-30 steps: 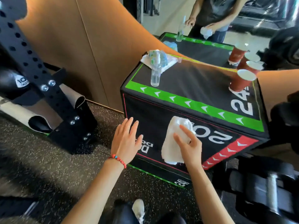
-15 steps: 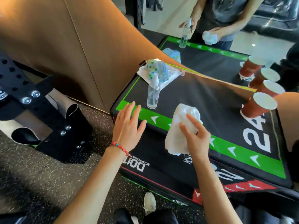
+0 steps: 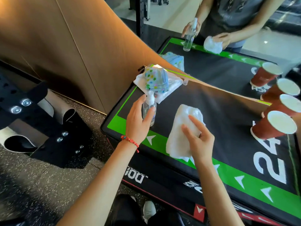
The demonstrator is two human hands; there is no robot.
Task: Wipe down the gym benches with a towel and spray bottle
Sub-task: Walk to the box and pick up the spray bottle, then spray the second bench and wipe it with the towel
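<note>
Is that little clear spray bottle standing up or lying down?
Standing upright. The spray bottle rests base-down on the black box top, white nozzle up, with the left hand closing around it.

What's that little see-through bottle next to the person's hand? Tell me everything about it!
The spray bottle is small, clear and looks like plastic, with a white pump top. It stands upright on the black top of the box, by the green border at the left edge. The left hand is wrapping around it, thumb and fingers on its sides, so part of it is hidden. Just behind it lies a folded white cloth with a spotted pouch on top. How full it is cannot be told.
</note>
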